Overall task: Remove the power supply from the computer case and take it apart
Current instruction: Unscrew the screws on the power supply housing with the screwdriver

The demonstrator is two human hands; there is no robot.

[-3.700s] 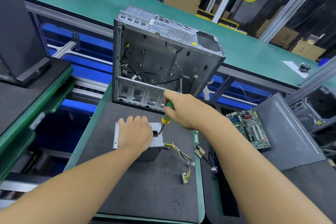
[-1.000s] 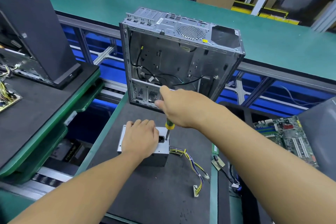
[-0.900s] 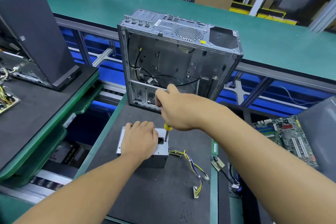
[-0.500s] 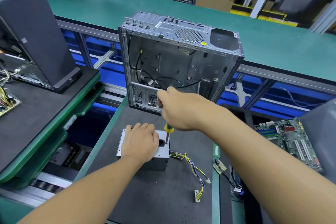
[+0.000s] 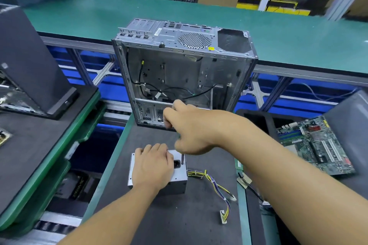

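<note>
Our left hand [image 5: 152, 165] lay flat, fingers relaxed, on the grey metal box-shaped power supply [image 5: 180, 175] on the dark worktop [image 5: 179, 221]. Our right hand [image 5: 191, 131] gripped a steel-shafted screwdriver [image 5: 182, 158], tip at its top. Behind stood the open silver computer case [image 5: 185, 69].

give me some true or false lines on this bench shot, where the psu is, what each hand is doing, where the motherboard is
1. The power supply sits on the dark mat, outside the computer case. True.
2. The left hand rests on top of the power supply. True.
3. The right hand is empty. False: it grips a screwdriver whose shaft points down at the power supply.
4. The motherboard is mounted inside the case. False: it lies out on the bench to the case's right.
5. The cable bundle trails from the power supply's right side. True.
</note>
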